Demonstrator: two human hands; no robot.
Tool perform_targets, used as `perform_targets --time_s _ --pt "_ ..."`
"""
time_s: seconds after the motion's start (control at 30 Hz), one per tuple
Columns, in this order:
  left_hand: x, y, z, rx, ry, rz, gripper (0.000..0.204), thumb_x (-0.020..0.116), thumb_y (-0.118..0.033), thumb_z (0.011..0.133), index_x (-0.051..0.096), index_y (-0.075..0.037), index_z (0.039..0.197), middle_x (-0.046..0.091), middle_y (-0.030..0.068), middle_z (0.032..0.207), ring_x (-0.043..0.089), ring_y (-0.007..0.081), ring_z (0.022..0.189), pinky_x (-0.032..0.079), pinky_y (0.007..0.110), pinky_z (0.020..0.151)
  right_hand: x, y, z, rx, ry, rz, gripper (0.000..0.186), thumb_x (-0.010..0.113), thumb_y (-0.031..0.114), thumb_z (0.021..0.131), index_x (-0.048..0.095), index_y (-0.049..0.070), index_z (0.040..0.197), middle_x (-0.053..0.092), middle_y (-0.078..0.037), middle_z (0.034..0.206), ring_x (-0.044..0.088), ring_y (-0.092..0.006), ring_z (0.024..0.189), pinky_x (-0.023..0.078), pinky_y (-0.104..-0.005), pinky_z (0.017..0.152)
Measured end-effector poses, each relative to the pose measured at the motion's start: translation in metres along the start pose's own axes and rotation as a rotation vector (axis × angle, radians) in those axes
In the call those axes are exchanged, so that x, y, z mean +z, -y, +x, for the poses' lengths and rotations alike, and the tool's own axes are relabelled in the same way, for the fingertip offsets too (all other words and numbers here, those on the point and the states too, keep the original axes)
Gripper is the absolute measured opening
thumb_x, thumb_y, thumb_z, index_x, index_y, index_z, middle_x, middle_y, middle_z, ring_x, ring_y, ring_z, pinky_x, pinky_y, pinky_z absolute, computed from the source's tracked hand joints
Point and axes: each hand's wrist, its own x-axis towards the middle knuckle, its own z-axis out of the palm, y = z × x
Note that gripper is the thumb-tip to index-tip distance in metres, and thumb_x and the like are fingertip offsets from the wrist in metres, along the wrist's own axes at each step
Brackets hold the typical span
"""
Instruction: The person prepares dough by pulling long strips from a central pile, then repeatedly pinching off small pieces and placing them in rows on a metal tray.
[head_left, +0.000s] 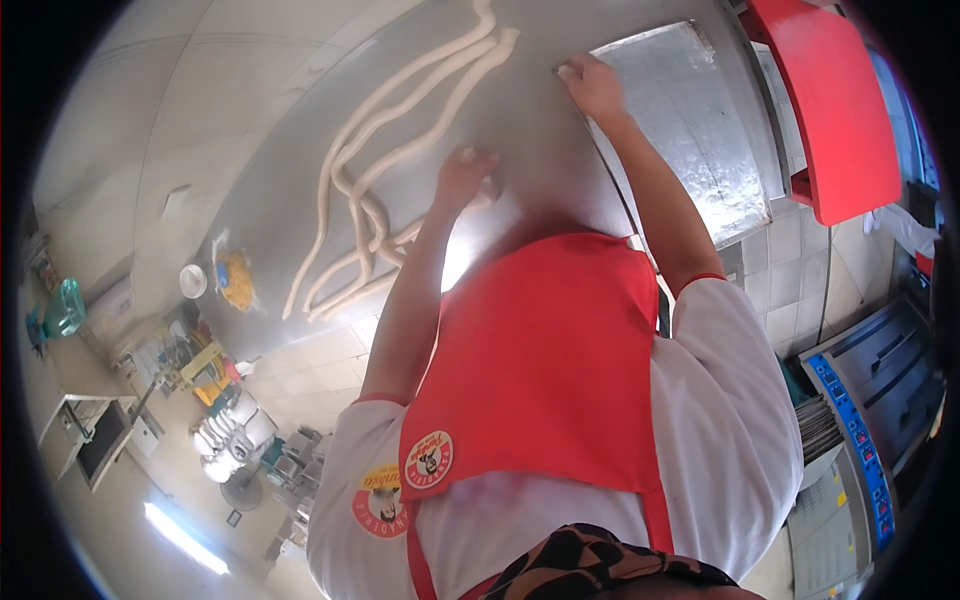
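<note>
Long pale dough ropes [352,190] lie on the grey metal worktable [270,190], some crossing each other. Just right of them, over the table near my apron, is my left hand [468,180]. Its fingers are curled, and a pale bit shows at them, too blurred to name. My right hand [597,88] is farther away, beside the near-left edge of a flat metal baking tray [670,110]. Thumb and fingers are pressed together there; what they hold, if anything, I cannot make out.
A yellowish crumbly heap [237,280] and a small white cup [193,281] sit toward the table's left end. Beyond the tray at right stands a red panel [835,110]. Equipment with a blue control strip [850,440] is at lower right.
</note>
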Motion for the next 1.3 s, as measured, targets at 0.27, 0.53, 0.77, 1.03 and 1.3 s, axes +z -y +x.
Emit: perform_targets --time_s 0.27,0.53,0.77,1.03,1.3 --pt "0.020 0.002 -0.005 0.521 -0.049 0.313 0.071 0.075 -0.016 0.082 0.044 -0.012 0.146 0.061 0.0190 0.108 0.062 0.0326 0.097 0.052 0.041 0.086 -0.001 0.032 -0.062 -0.089 0.267 0.062 0.060 0.065 0.059 0.085 0.072 0.003 0.106 0.070 -0.019 0.100 0.068 -0.0335 0.094 0.053 -0.0432 0.084" --pt "0.045 0.004 -0.007 0.396 0.226 0.254 0.038 0.068 -0.024 0.088 0.064 -0.002 0.119 0.069 0.0221 0.111 0.066 0.0382 0.103 0.051 0.044 0.087 -0.008 0.069 -0.134 -0.150 0.429 0.047 0.052 0.048 0.046 0.096 0.071 0.000 0.099 0.069 -0.024 0.098 0.065 -0.0441 0.093 0.051 -0.0494 0.086" --pt "0.055 -0.051 -0.009 0.471 0.256 0.352 0.024 0.062 -0.019 0.088 0.068 0.003 0.095 0.071 0.0211 0.088 0.068 0.0398 0.084 0.052 0.046 0.074 -0.010 0.057 -0.105 -0.226 0.310 -0.057 0.046 0.044 0.036 0.099 0.070 -0.001 0.092 0.068 -0.027 0.097 0.066 -0.0443 0.091 0.052 -0.0515 0.083" --pt "0.062 -0.018 0.014 0.129 0.423 0.304 0.024 0.059 -0.020 0.088 0.063 0.001 0.080 0.060 0.0112 0.066 0.058 0.0219 0.056 0.046 0.037 0.054 -0.003 0.049 -0.113 -0.059 0.509 -0.051 0.042 0.052 0.035 0.095 0.072 -0.002 0.090 0.069 -0.026 0.100 0.068 -0.0427 0.092 0.054 -0.0506 0.083" --pt "-0.026 0.041 0.044 -0.278 0.172 -0.330 0.038 0.073 -0.040 0.088 0.055 -0.009 0.074 0.050 0.0025 0.062 0.052 0.0160 0.056 0.042 0.030 0.054 -0.072 0.033 -0.039 0.154 0.254 0.731 0.043 0.062 0.038 0.089 0.069 0.000 0.109 0.071 -0.017 0.101 0.068 -0.0290 0.093 0.051 -0.0388 0.086"
